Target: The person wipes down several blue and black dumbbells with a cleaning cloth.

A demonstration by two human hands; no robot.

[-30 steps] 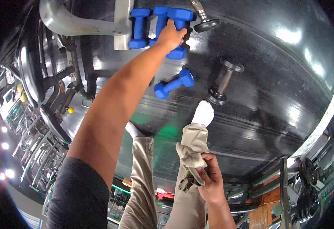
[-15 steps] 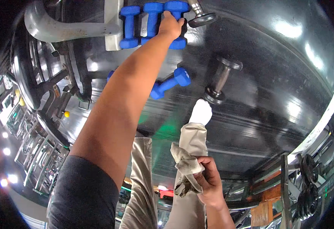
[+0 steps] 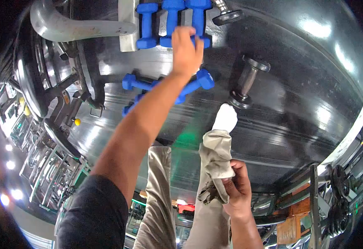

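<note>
My left hand (image 3: 186,54) is over the floor, its fingers apart and slightly bent. The fingertips overlap the lower ends of the middle blue dumbbell (image 3: 172,18) and the right blue dumbbell (image 3: 198,16); contact cannot be made out. To their left stands another blue dumbbell (image 3: 147,25) in the same row. Below my left hand, a loose blue dumbbell (image 3: 202,80) lies at a slant, partly behind my forearm. Close to my lap, my right hand (image 3: 238,191) pinches a crumpled beige cloth (image 3: 218,166) with a dark patterned patch.
A metal dumbbell (image 3: 246,83) lies near my white-covered foot (image 3: 225,118). Another metal dumbbell (image 3: 227,16) is at the top edge. More blue dumbbells (image 3: 135,82) show left of my forearm. A grey curved bar (image 3: 82,30) and weight plates (image 3: 338,182) stand at the sides.
My left hand has come off the right blue dumbbell's upper part and drawn back towards me. My right hand still holds the cloth, which hangs a little differently.
</note>
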